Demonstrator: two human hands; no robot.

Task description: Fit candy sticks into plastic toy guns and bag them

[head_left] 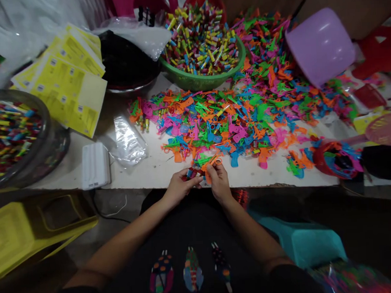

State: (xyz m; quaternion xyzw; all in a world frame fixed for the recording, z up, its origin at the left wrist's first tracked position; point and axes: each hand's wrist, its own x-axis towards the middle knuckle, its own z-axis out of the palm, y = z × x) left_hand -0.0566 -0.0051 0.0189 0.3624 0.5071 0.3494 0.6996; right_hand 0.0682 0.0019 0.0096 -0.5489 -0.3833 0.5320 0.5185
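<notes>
Near the front edge of the white table (157, 177), my left hand (181, 185) is closed around a few small dark red and blue pieces. Beside it my right hand (219, 183) pinches an orange plastic toy piece (208, 174) between thumb and fingers. The fingertips of both hands nearly meet. Just beyond them spreads a pile of small plastic toy guns (213, 119) in orange, green, pink and blue. A green basin (205, 81) full of small multicoloured tubes stands behind the pile.
On the left are a round tub (45, 123) of tubes, yellow printed sheets (71, 92), a white power box (95, 165) and clear plastic bags (128, 139). A purple container (321, 46) and a red cup (323, 157) are on the right. Below stand yellow (10, 235) and teal stools (315, 241).
</notes>
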